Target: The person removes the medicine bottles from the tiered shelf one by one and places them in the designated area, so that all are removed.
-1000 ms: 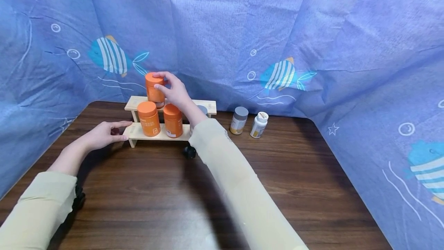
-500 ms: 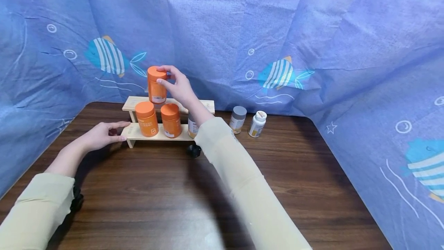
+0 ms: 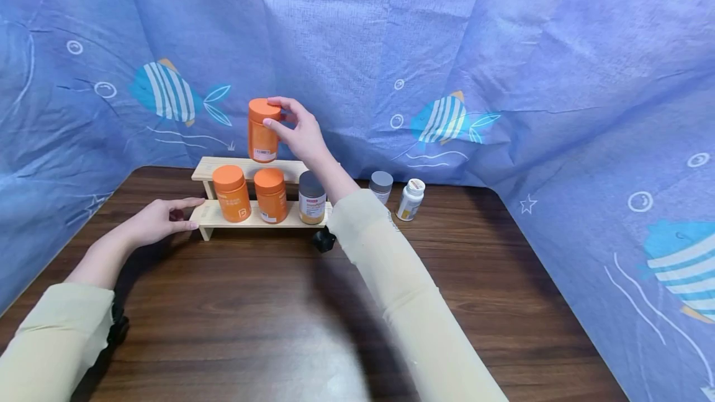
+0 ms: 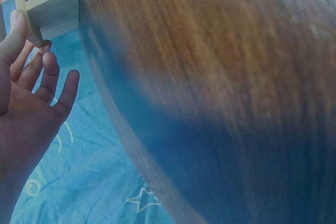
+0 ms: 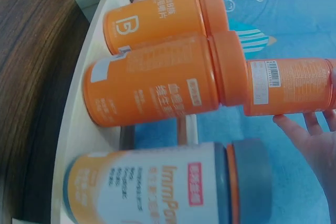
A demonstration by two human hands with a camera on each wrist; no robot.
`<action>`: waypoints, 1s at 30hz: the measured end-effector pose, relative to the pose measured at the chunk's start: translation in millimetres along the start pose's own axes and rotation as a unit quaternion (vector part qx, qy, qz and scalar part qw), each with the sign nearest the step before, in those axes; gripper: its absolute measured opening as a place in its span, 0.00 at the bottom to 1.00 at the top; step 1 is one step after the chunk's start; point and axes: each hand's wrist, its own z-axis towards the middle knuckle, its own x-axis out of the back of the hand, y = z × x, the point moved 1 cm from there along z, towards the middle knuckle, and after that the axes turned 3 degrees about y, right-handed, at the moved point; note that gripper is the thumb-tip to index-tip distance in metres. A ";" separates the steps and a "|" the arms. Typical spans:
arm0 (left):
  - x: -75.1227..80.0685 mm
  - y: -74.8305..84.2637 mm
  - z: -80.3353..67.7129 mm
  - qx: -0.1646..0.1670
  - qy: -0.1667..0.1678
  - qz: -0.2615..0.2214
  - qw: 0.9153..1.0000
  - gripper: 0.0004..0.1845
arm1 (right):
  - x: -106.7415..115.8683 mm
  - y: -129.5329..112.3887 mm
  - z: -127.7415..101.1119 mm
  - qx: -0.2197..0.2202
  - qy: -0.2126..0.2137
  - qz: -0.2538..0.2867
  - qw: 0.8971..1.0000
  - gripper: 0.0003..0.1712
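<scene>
grip: the left hand (image 3: pixel 159 222) pinches the rack (image 3: pixel 254 219) across the left end of its lower shelf (image 3: pixel 205 213), thumb at the front corner, fingers behind, probably to steady it. the right hand (image 3: pixel 303 136) has thumb and fingers closed on the upper part of the held jar (image 3: pixel 260 139), taken from the right, presumably leaving the base free. lower shelf, from left: orange jar (image 3: pixel 230 197), second orange jar (image 3: pixel 271 201), dark-lidded jar (image 3: pixel 312 203) by the right end, all upright and set apart, perhaps for finger room. the held jar is upright, clear above the upper shelf (image 3: pixel 215 168). towards the back edge of the desk (image 3: pixel 251 303), right of the rack: grey-lidded jar (image 3: pixel 382 183), partly hidden by the sleeve (image 3: pixel 385 265), then white bottle (image 3: pixel 411 200).
</scene>
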 end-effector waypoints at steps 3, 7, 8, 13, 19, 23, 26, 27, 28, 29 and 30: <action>0.0 -0.2 -0.9 0.004 -0.002 0.000 1.000 0.32 | 5.1 -2.4 -1.5 -0.003 0.000 0.013 1.000 0.25; 0.4 -0.8 -1.8 0.007 -0.003 -0.001 1.000 0.32 | 12.3 -13.2 -7.3 -0.021 -0.005 0.026 0.999 0.27; 0.5 -1.0 -2.0 0.007 -0.003 0.000 1.000 0.32 | 14.1 -17.7 -9.4 -0.026 -0.007 0.027 0.999 0.27; 1.3 -1.6 -2.2 0.005 -0.002 0.000 1.000 0.32 | 21.9 -44.1 -20.8 -0.032 -0.006 0.021 0.999 0.27; 2.0 -0.2 -1.1 -0.011 0.008 0.002 1.000 0.31 | 34.1 -57.9 -24.5 -0.028 0.005 0.010 1.000 0.25; 1.4 1.3 0.2 -0.020 0.012 0.002 1.000 0.31 | 44.3 -65.3 -30.2 -0.011 0.004 -0.005 1.000 0.25; 1.0 2.2 0.2 -0.017 0.012 -0.001 1.000 0.31 | 51.7 -65.8 -31.9 0.000 0.002 -0.011 1.000 0.25; 0.8 2.4 0.2 -0.018 0.011 -0.001 1.000 0.31 | 54.3 -63.8 -30.8 0.001 0.002 -0.010 1.000 0.25; 0.7 2.4 0.2 -0.017 0.009 -0.002 1.000 0.31 | 57.1 -61.1 -29.3 0.003 0.003 -0.012 1.000 0.26; 0.7 2.6 0.1 -0.016 0.009 -0.002 1.000 0.31 | 59.8 -58.7 -27.9 0.003 0.003 -0.012 1.000 0.26; 0.6 2.5 0.0 -0.014 0.009 -0.002 1.000 0.31 | 62.7 -56.3 -26.4 0.004 0.004 -0.011 1.000 0.26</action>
